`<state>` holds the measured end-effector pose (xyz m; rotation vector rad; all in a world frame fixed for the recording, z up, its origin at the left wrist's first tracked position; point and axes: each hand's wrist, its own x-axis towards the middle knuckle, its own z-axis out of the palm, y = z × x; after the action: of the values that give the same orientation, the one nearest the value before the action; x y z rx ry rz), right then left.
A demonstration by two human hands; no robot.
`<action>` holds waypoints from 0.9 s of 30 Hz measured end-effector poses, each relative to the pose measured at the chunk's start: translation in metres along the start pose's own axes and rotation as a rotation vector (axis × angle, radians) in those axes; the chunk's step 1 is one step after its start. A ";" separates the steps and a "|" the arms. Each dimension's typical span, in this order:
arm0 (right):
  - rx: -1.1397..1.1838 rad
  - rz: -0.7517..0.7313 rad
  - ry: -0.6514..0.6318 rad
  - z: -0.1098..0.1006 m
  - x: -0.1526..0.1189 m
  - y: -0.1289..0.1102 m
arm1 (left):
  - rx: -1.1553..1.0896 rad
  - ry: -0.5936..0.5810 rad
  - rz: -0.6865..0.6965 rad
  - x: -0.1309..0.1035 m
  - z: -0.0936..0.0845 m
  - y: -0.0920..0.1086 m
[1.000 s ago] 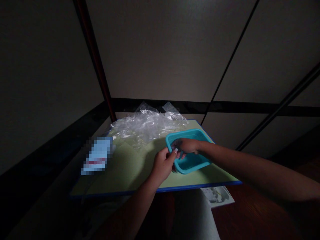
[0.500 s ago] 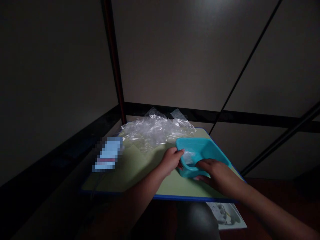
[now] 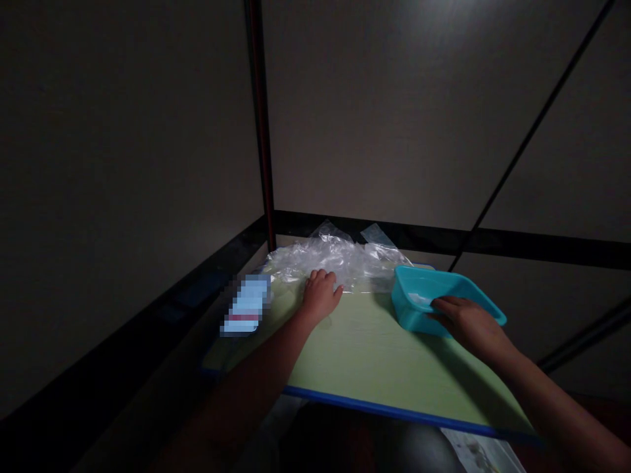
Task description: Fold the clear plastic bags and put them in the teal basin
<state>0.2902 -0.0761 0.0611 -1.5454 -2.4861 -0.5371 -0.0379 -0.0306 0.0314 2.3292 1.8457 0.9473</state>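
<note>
The clear plastic (image 3: 340,256) sprawls along the bench's (image 3: 365,355) far edge, just beyond the nearer left hand (image 3: 320,295), whose grip I can't tell. The right hand (image 3: 476,328) pinches the turquoise tub's (image 3: 411,316) near rim.

Shiny, crinkled clear plastic bags (image 3: 335,253); smooth turquoise plastic tub (image 3: 419,320); smooth, mostly matt green bench top (image 3: 374,355).

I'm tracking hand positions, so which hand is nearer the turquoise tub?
The right hand: it is at the near rim of the tub. The left hand is off to the tub's left, by the clear plastic.
</note>
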 end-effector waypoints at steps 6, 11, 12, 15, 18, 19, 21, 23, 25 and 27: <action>-0.089 0.040 0.190 0.012 0.017 -0.002 | 0.076 -0.193 0.032 -0.004 0.019 -0.016; 0.216 -0.061 0.249 -0.005 0.056 -0.088 | 0.083 -0.304 0.025 -0.006 0.029 -0.019; 0.289 -0.082 0.237 -0.005 0.066 -0.106 | 0.088 -0.312 0.021 -0.007 0.029 -0.020; 0.442 -0.073 0.176 0.013 0.094 -0.144 | 0.042 -0.300 0.017 -0.008 0.029 -0.023; 0.522 0.057 0.158 0.045 0.113 -0.155 | -0.050 -0.242 0.041 -0.008 0.029 -0.024; 0.562 0.091 0.159 0.056 0.116 -0.154 | -0.076 -0.217 0.049 -0.007 0.029 -0.024; 0.728 0.150 0.187 0.075 0.118 -0.148 | -0.136 -0.153 0.061 -0.004 0.029 -0.023; 0.993 0.228 0.264 0.088 0.118 -0.142 | -0.219 -0.071 0.065 0.001 0.030 -0.023; 1.057 0.278 0.317 0.094 0.117 -0.137 | -0.319 0.011 0.067 0.008 0.032 -0.022; 1.088 0.311 0.352 0.094 0.117 -0.135 | -0.427 0.079 0.069 0.013 0.034 -0.023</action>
<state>0.1218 0.0037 -0.0165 -1.1595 -1.6777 0.4929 -0.0404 -0.0002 0.0007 2.1278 1.4132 1.3073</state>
